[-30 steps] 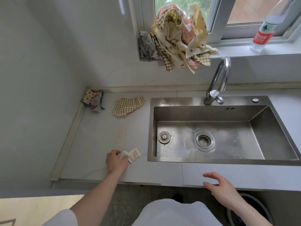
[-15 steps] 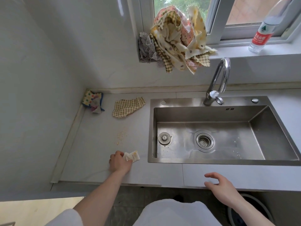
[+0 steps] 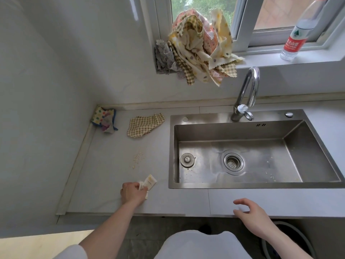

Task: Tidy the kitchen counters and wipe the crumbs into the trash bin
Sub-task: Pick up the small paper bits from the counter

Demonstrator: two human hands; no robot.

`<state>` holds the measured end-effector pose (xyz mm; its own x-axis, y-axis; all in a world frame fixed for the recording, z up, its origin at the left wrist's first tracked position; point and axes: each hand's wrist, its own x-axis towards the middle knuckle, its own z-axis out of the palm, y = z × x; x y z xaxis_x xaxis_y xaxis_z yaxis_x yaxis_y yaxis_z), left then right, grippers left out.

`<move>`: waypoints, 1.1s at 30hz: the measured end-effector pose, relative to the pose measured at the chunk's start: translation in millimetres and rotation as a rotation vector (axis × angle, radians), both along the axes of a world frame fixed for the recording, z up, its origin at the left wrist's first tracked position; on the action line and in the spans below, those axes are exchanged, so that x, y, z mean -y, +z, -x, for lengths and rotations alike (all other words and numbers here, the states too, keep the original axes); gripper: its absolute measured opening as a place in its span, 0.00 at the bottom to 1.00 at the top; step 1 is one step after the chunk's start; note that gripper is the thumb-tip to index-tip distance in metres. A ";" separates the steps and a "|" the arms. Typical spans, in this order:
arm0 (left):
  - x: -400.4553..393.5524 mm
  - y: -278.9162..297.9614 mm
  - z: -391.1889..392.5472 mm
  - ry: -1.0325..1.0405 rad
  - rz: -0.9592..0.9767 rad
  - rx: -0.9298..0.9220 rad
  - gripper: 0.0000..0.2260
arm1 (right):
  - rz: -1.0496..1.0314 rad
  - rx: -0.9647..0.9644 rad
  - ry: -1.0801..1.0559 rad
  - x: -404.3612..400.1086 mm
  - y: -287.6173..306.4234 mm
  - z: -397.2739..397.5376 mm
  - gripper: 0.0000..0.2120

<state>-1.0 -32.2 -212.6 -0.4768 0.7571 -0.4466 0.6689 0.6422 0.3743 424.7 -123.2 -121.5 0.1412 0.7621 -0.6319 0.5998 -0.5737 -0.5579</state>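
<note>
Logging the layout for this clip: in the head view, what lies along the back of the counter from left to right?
Dotted cloth → checked cloth → faucet → round sink button.

My left grip (image 3: 133,192) is closed on a small packet (image 3: 149,182), low on the desk (image 3: 104,184). My right grip (image 3: 251,214) hovers spread over the desk's front edge. Crumbs (image 3: 138,159) lie between the packet and a checked cloth (image 3: 144,125). The sink (image 3: 317,184) sits to the right.
</note>
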 end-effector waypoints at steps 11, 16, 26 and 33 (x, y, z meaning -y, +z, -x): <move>7.7 41.6 17.1 -0.038 -0.092 0.138 0.15 | -0.021 -0.008 0.068 -8.3 2.0 8.3 0.13; 6.3 36.3 11.5 -0.300 0.011 0.045 0.09 | -0.010 -0.022 0.128 -13.8 1.1 22.0 0.14; 12.9 37.5 -10.7 -0.433 -0.049 -0.054 0.04 | -0.017 -0.039 0.070 3.1 6.4 7.0 0.12; -3.4 41.6 -15.7 -0.709 0.031 -0.155 0.06 | -0.023 -0.040 0.001 23.6 4.0 -3.3 0.12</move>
<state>14.8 -28.8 -171.1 0.0644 0.8958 -0.4397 0.9723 0.0430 0.2299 428.0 -146.8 -117.5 0.1148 0.7768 -0.6192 0.5772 -0.5595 -0.5948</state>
